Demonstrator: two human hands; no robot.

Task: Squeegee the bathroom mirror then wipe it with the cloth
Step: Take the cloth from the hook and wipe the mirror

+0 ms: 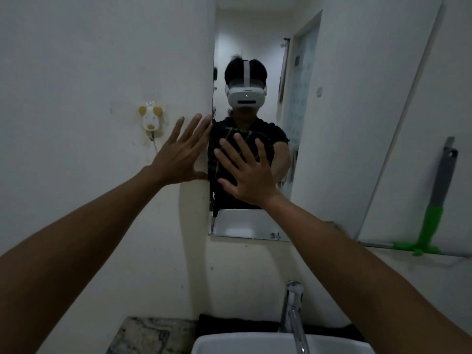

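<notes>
The bathroom mirror [255,226] hangs on the white wall [89,72] above the basin, a tall narrow pane with dark chipped patches along its left edge and a small scrawl near the bottom right corner. It reflects a person in a dark top wearing a white headset, with a doorway behind. The squeegee [434,218] stands well off to the right, its green head resting on a thin ledge [378,245] and its grey handle leaning up against the wall; nobody is touching it. I can see no cloth for certain, only a dark strip behind the basin that is too dim to make out.

Both hands are raised with fingers spread wide and nothing in them. The left hand [178,154] is flat against the wall just beside the mirror's left edge, fingertips reaching that edge. The right hand [245,172] is held up in front of the lower glass, palm toward it; whether it touches I cannot tell.

Below, a chrome tap [293,310] rises over the white basin [255,344], with a marbled countertop [145,335] to the left. A small dog-shaped hook [150,118] is stuck to the wall left of the 2 hands
</notes>
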